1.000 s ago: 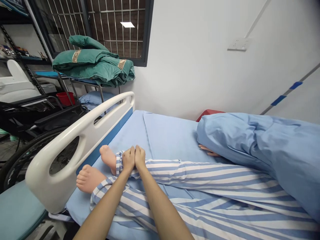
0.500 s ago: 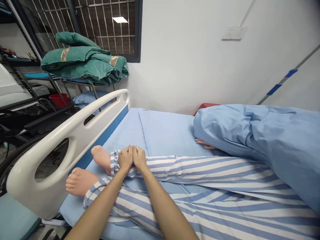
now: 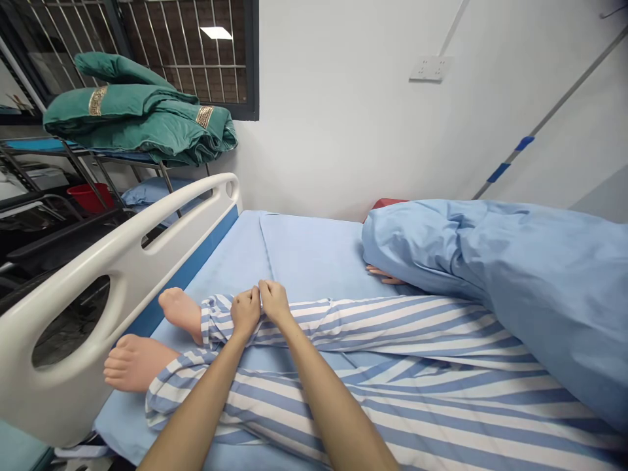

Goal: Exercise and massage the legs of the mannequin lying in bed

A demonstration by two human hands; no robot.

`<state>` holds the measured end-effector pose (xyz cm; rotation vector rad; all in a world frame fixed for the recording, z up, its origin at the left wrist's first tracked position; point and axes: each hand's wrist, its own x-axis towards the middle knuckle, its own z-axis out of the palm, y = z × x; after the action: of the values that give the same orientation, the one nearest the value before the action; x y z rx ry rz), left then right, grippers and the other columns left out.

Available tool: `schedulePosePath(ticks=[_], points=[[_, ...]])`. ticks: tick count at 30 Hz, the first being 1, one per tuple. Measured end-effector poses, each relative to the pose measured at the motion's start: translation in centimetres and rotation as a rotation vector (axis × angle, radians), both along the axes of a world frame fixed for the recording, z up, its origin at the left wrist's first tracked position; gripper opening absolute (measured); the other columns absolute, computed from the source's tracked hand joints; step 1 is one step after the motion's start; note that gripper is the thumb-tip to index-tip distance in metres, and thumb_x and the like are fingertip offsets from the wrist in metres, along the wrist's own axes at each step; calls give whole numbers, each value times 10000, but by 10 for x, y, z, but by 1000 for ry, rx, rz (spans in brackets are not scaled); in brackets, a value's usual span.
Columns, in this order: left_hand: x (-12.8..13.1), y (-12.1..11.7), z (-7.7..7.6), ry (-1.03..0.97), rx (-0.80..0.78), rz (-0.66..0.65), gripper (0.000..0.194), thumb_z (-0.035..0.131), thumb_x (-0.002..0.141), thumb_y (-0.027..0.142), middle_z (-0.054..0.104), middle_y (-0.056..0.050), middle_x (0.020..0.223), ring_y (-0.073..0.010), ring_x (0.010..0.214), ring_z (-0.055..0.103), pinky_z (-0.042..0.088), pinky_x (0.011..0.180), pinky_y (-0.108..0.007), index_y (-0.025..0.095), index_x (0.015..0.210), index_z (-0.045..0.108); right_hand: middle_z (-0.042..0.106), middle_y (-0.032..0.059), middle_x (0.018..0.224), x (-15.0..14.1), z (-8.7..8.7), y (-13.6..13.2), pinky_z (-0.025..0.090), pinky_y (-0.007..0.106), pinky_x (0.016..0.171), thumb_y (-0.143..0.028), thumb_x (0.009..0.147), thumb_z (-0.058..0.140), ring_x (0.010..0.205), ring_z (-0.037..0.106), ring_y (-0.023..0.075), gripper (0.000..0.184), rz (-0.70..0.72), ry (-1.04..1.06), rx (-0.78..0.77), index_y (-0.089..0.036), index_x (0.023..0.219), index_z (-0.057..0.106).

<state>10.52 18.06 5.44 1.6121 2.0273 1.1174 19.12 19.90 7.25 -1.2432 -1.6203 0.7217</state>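
A manikin lies on the bed in blue-and-white striped trousers (image 3: 383, 322), its two bare feet toward the footboard. My left hand (image 3: 245, 313) is closed in a fist on the far trouser leg, a little above the cuff. Right beside it, my right hand (image 3: 275, 302) is also closed on the same leg, knuckles up. Both seem to grip the cloth, though my fingertips are hidden. The far foot (image 3: 180, 314) sticks out of its cuff left of my hands. Nearer to me lies the other foot (image 3: 137, 364), below my left forearm's side.
The white footboard (image 3: 122, 252) stands at the left. A folded blue quilt (image 3: 490, 248) covers the manikin's upper part at right, with its fingers (image 3: 385, 273) showing under the edge. Green folded bedding (image 3: 147, 118) rests on a rack by the barred window.
The view has swung slightly right. Both hands have shifted a little up the far trouser leg, away from the foot, and stay closed, with a small gap now between their wrists.
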Motion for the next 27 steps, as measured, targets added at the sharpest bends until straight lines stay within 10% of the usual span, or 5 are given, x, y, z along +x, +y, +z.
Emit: schedulePosePath(ticks=[27], points=[[26,11,8,-12,-62,-30,447,275,868,366,606,-70,625,-156,632,530,326,592,-258,173,606,581,433,-31,514,12,-11,0,315,220,520,-391,810,356,536,388,108,354,0,307,-106,-186,528,411]])
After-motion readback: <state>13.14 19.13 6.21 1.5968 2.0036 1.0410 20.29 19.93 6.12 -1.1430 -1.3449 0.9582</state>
